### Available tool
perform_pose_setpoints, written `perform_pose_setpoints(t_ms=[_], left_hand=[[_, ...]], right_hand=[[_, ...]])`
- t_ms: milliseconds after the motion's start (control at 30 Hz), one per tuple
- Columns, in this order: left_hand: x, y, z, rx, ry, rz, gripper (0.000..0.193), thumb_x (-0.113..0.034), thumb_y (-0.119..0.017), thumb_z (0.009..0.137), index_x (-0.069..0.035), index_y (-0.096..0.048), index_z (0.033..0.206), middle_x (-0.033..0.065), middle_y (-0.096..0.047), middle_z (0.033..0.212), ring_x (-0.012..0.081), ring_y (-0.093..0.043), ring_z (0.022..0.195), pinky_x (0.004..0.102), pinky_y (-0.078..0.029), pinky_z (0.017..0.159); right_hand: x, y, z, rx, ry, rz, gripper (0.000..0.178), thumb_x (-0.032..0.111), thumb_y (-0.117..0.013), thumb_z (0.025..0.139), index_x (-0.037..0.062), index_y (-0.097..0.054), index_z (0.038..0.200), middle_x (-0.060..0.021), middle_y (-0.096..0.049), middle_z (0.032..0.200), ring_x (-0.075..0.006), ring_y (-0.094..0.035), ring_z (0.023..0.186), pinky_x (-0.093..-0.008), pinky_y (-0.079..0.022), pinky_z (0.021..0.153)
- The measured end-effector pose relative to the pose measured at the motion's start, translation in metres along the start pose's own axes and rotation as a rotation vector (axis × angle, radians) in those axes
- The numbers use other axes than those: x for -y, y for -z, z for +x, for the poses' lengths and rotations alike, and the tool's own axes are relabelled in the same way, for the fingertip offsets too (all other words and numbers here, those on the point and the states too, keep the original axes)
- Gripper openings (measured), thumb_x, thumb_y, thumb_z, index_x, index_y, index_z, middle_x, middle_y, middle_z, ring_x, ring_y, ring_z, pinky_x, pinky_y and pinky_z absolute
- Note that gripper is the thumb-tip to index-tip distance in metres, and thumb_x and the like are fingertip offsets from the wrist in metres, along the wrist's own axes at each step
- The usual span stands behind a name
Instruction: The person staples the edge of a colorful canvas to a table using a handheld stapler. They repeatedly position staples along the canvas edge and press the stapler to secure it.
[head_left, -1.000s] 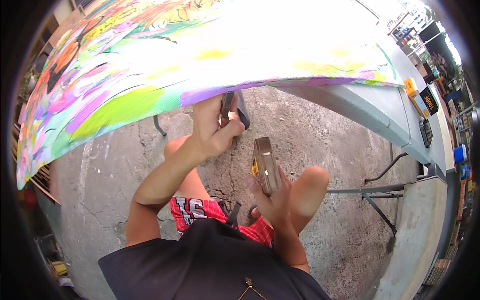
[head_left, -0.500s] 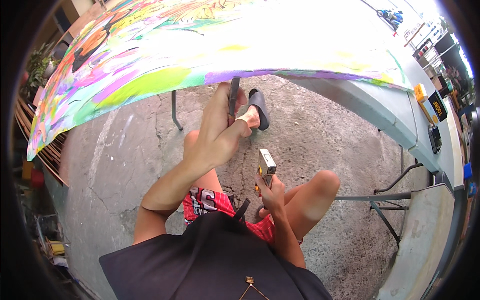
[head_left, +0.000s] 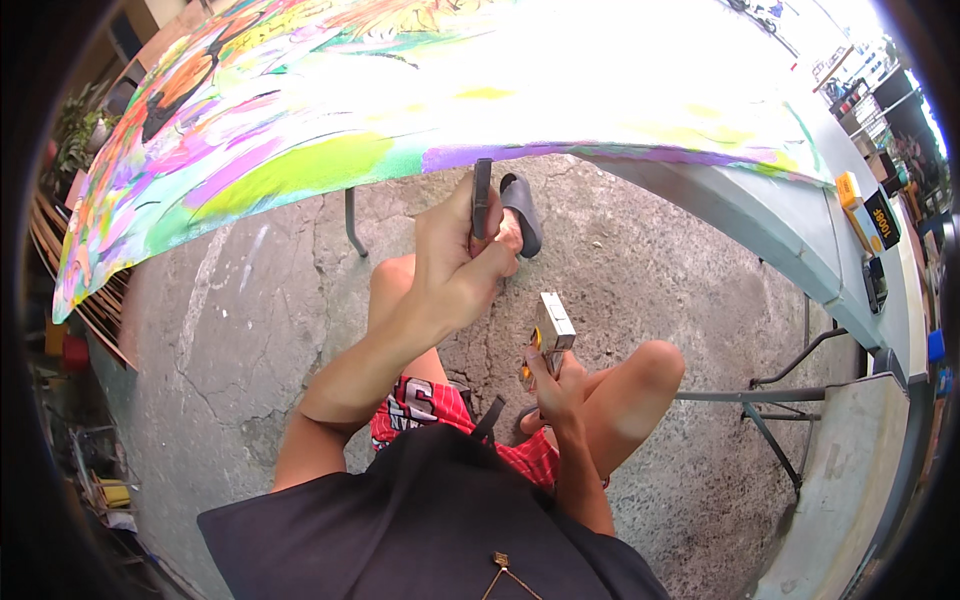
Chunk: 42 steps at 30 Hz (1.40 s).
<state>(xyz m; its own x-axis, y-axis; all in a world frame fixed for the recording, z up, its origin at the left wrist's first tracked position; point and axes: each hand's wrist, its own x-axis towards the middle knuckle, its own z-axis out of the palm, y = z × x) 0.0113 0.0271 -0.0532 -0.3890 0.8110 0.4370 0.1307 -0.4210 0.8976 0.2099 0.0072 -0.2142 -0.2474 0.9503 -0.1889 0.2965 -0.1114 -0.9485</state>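
Note:
A large painted canvas (head_left: 300, 170) in bright green, purple and orange stretches across the far side, its front edge hanging free. At that edge is my left hand (head_left: 455, 250), closed around a dark flat-bar metal tool (head_left: 482, 195) whose tip meets the purple border. The tool's lower part is hidden in my fist. Lower and to the right, my right hand (head_left: 560, 385) grips a staple gun (head_left: 555, 322) with a silver body and yellow parts. Its pale end points up, apart from the canvas.
A grey table (head_left: 740, 210) lies under the canvas at right, bearing a yellow-and-black box (head_left: 870, 212). Metal table legs (head_left: 770, 400) stand below it. My bent knees and a sandal (head_left: 525, 215) are over the cracked concrete floor (head_left: 250, 300). Stacked boards lean at left.
My left hand and the dark tool have shifted slightly right along the canvas edge. My right hand has moved a little right, with the staple gun turned slightly.

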Motion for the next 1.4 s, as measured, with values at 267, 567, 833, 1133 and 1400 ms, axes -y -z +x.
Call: perform_pose_setpoints(t_ms=[267, 567, 833, 1133, 1400], left_hand=[[0.041, 0.013, 0.018, 0.071, -0.331, 0.097, 0.020, -0.002, -0.060, 0.060, -0.005, -0.045, 0.074, 0.0001, -0.044, 0.064, 0.0092, -0.040, 0.054, 0.0254, -0.031, 0.048], [0.091, 0.018, 0.028, 0.123, 0.023, 0.048, 0.051, -0.036, -0.089, 0.068, -0.007, -0.063, 0.102, -0.0015, -0.055, 0.082, 0.0083, -0.050, 0.076, 0.0291, -0.044, 0.068], [0.087, 0.022, 0.033, 0.341, 0.313, 0.148, 0.048, -0.054, -0.075, 0.081, -0.015, -0.072, 0.109, 0.0008, -0.065, 0.104, 0.0160, -0.053, 0.102, 0.0330, -0.043, 0.090], [0.103, 0.015, 0.034, 0.154, -0.202, 0.391, 0.038, -0.048, -0.075, 0.083, -0.018, -0.073, 0.106, -0.0055, -0.067, 0.080, 0.0079, -0.052, 0.067, 0.0260, -0.043, 0.065], [0.082, 0.019, 0.037, 0.355, 0.187, 0.561, 0.026, -0.035, -0.070, 0.090, -0.019, -0.069, 0.110, -0.0116, -0.066, 0.089, 0.0000, -0.051, 0.069, 0.0207, -0.041, 0.064]], right_hand=[[0.134, 0.014, -0.025, 0.001, 0.233, 0.081, 0.031, 0.018, -0.076, 0.082, -0.0038, -0.062, 0.100, -0.0092, -0.060, 0.075, -0.0195, -0.058, 0.062, -0.0336, -0.046, 0.058], [0.194, 0.002, -0.012, 0.083, 0.930, -0.360, 0.044, 0.018, -0.073, 0.073, -0.0138, -0.061, 0.101, -0.0227, -0.055, 0.103, -0.0350, -0.063, 0.085, -0.0384, -0.055, 0.069], [0.183, -0.017, -0.008, 0.170, 0.696, -0.103, 0.039, 0.011, -0.071, 0.073, -0.0150, -0.058, 0.098, -0.0238, -0.054, 0.099, -0.0369, -0.061, 0.082, -0.0416, -0.054, 0.064], [0.174, -0.025, -0.005, 0.124, 0.605, 0.076, 0.038, 0.007, -0.070, 0.076, -0.0160, -0.056, 0.102, -0.0235, -0.055, 0.095, -0.0357, -0.061, 0.080, -0.0404, -0.053, 0.065], [0.187, -0.015, -0.001, 0.059, 0.956, -0.296, 0.040, 0.011, -0.070, 0.075, -0.0174, -0.059, 0.101, -0.0238, -0.054, 0.097, -0.0358, -0.062, 0.079, -0.0400, -0.053, 0.062]])
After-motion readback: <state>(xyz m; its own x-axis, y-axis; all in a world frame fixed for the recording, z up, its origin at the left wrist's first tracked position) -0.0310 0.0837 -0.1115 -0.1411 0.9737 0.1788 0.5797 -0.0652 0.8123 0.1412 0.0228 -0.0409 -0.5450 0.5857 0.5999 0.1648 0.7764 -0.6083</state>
